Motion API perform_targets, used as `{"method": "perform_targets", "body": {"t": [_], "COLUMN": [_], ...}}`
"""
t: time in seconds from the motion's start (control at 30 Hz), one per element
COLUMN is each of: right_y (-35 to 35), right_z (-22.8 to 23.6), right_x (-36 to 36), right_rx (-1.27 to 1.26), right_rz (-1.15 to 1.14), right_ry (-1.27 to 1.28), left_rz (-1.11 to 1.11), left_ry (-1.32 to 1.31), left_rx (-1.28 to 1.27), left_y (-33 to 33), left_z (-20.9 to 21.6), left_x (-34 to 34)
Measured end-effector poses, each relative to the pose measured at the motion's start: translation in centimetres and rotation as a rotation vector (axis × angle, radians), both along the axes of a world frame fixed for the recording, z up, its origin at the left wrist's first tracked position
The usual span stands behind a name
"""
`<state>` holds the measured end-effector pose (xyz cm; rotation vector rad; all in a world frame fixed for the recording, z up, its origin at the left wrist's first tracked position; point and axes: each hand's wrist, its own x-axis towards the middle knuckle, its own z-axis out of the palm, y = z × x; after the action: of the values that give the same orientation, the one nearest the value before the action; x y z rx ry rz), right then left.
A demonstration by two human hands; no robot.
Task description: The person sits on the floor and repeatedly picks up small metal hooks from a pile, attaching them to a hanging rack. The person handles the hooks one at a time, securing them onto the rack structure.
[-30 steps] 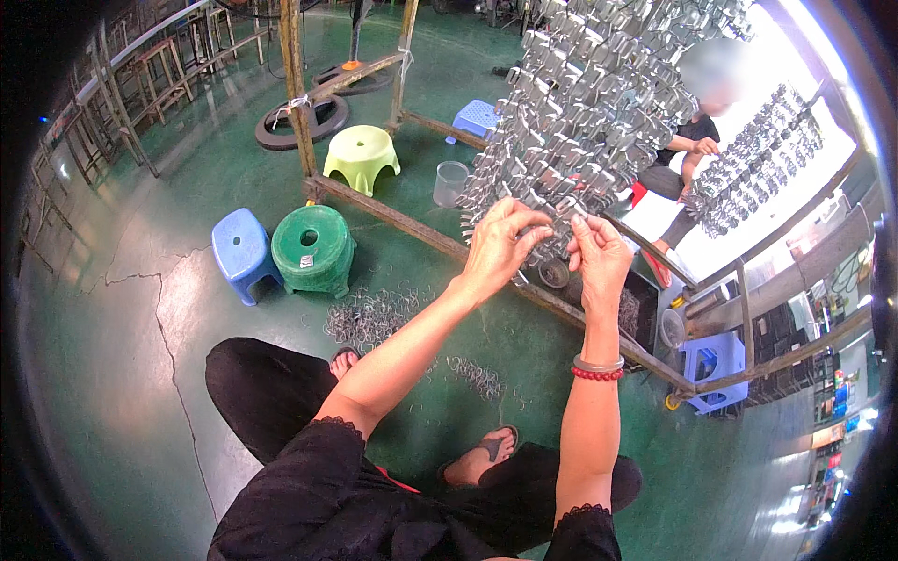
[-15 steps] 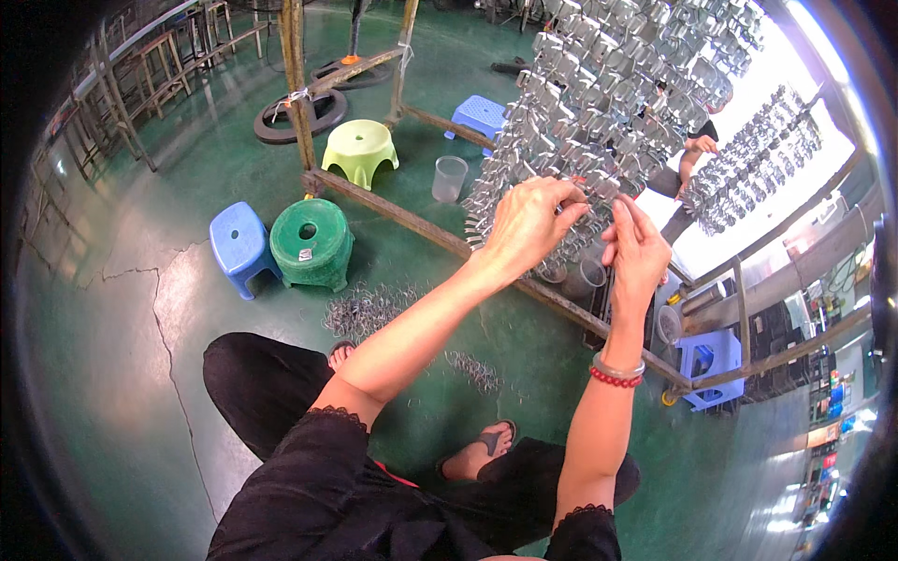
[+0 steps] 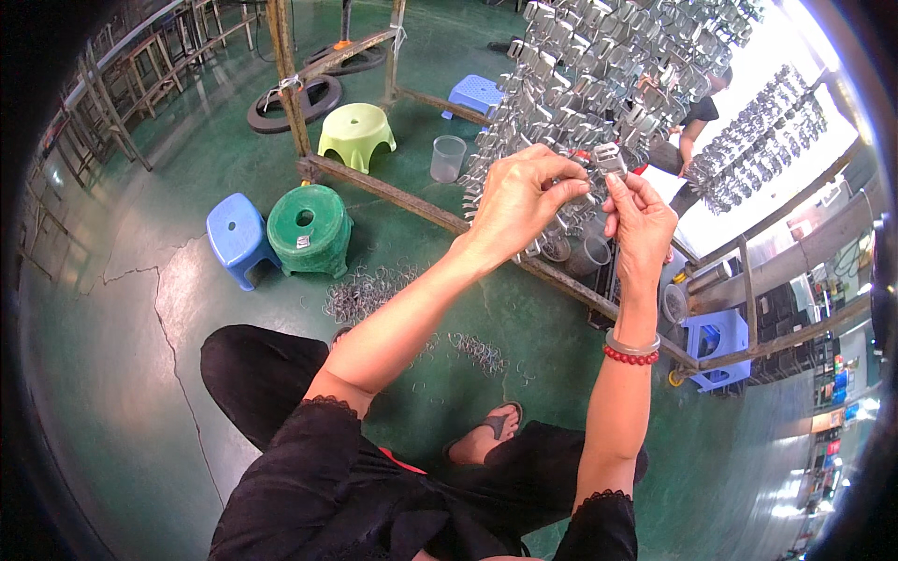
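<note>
A dense hanging mass of silver metal parts (image 3: 571, 93) fills the area in front of me, on a wooden frame. My left hand (image 3: 524, 201) is closed in a pinch at its front, thumb and forefinger together; whatever they hold is too small to make out. Close on its right, my right hand (image 3: 642, 220) is raised with the fingers bent, gripping a small flat silver metal part (image 3: 609, 157) at the fingertips. Thin metal hooks lie in a loose pile (image 3: 369, 294) on the floor, with a smaller heap of hooks (image 3: 479, 353) nearer my foot.
Wooden rack bars (image 3: 393, 194) run between me and the hanging parts. A green stool (image 3: 323, 245), blue stool (image 3: 236, 229) and lime stool (image 3: 355, 126) stand left. Clear plastic cups (image 3: 448, 161) sit by the rack. Another person (image 3: 694, 131) works behind a second hanging bunch (image 3: 762, 150).
My right hand has moved slightly right, and the silver metal part now shows clearly above its fingertips. My left hand keeps its pinch, a little higher in the picture.
</note>
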<state>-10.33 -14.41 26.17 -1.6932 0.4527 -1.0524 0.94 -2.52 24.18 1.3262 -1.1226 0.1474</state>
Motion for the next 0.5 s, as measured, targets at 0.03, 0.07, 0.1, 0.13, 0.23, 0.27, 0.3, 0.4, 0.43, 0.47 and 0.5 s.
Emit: {"method": "perform_targets", "body": {"t": [0.03,0.07,0.1,0.13,0.23,0.27,0.3,0.4,0.43,0.47,0.5], "right_y": [-0.1,-0.1,0.0,0.2,1.4,1.8,2.1,2.3,2.1,1.6,1.7], "right_z": [-0.1,-0.2,-0.3,-0.4,-1.0,-1.3,-2.0,-3.7,-4.1,-4.6,-4.7], "right_x": [0.1,0.2,0.2,0.0,-0.7,-0.9,-1.1,-1.7,-2.2,-2.8,-3.3], "right_rx": [-0.001,-0.003,0.007,0.017,0.034,0.038,0.007,-0.145,-0.184,-0.307,-0.375], "right_rz": [-0.016,-0.032,-0.038,-0.045,-0.015,0.004,0.050,0.046,-0.053,-0.113,-0.162], "right_ry": [0.012,0.023,0.010,-0.003,0.056,0.093,0.125,0.195,0.265,0.320,0.337], "left_rz": [-0.012,-0.016,-0.024,-0.032,-0.060,-0.065,-0.073,-0.115,-0.144,-0.167,-0.206], "left_ry": [0.028,0.035,0.044,0.053,0.058,0.055,0.058,0.002,-0.027,-0.053,-0.098], "left_rx": [0.039,0.048,0.057,0.067,0.099,0.087,0.084,0.052,0.028,0.013,0.021], "left_y": [0.2,0.3,0.3,0.3,0.9,0.9,1.1,0.3,-0.3,-0.5,-0.9], "left_z": [0.2,0.2,0.1,0.1,-0.1,-0.3,-0.8,-2.0,-2.2,-2.4,-2.8], "left_x": [0.0,0.1,0.2,0.2,0.8,1.0,1.0,1.1,0.6,0.3,0.2]}}
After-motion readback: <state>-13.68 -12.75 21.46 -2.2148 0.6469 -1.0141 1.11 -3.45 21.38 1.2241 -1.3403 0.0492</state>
